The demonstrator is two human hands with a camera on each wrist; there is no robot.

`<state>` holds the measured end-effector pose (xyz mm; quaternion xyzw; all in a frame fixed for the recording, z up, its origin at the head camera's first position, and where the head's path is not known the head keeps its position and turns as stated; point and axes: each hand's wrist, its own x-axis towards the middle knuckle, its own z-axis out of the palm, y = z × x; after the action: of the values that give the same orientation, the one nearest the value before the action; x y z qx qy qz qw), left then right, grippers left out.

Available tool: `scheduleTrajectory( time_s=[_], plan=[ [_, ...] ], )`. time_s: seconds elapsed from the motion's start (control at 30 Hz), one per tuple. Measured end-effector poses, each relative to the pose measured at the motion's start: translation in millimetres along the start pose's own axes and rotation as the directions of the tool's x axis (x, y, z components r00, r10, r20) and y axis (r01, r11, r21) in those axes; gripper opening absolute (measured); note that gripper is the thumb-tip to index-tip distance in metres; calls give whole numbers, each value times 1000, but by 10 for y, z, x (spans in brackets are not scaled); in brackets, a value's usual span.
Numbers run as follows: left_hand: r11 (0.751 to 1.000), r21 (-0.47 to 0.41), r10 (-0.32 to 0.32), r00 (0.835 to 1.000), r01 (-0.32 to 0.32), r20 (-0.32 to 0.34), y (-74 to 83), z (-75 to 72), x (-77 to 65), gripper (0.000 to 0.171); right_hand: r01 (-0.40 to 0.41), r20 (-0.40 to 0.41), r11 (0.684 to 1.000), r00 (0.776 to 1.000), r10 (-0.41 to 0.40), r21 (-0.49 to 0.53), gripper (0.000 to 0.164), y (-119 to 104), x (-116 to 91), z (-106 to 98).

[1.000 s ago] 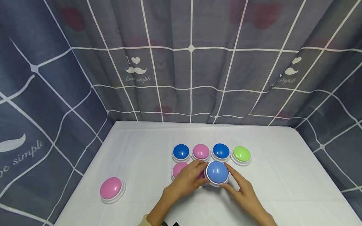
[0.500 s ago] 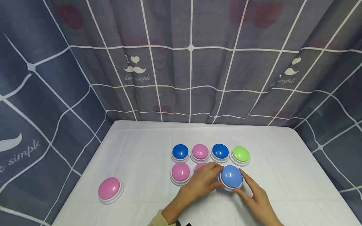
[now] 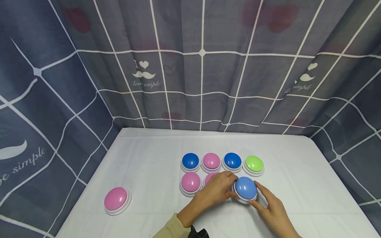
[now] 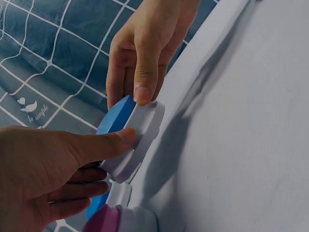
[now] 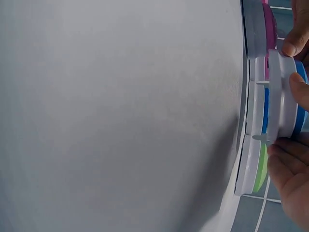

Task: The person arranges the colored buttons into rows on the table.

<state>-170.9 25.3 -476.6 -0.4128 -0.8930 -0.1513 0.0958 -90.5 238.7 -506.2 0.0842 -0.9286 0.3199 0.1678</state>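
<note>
Both hands hold a light blue push button [image 3: 246, 188] with a white round base, one from each side. My left hand [image 3: 217, 190] pinches its left edge, and my right hand [image 3: 271, 206] grips the right edge between thumb and fingers. In the left wrist view the tilted white base [image 4: 140, 137] is lifted off the cloth, with a shadow below. Behind it stand a dark blue button [image 3: 232, 160] and a green button [image 3: 254, 163]. A pink button [image 3: 209, 178] is partly covered by my left hand.
On the white-clothed table [image 3: 148, 165], a dark blue button [image 3: 190, 161] and a pink button [image 3: 211, 161] continue the back row. Another pink button [image 3: 190, 182] stands in front of them. A lone pink button [image 3: 115, 199] sits far left. Gridded curtains [image 3: 184, 72] enclose the table.
Both hands have carried the light blue button to the right and slightly toward me. The front-left pink button, partly covered before, shows whole now. The other buttons stay put.
</note>
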Motion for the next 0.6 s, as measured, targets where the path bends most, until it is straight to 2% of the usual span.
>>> scheduleTrajectory(
  time_s=[0.2, 0.6],
  plan=[
    [1000, 6, 4, 1000, -4, 28, -44, 46, 30, 50, -32, 88, 999, 996, 31, 15, 66, 31, 51, 31],
    [998, 58, -17, 997, 13, 77, -108, 112, 55, 48, 29, 73, 1000, 997, -29, 1, 66, 39, 136, 112]
  ],
)
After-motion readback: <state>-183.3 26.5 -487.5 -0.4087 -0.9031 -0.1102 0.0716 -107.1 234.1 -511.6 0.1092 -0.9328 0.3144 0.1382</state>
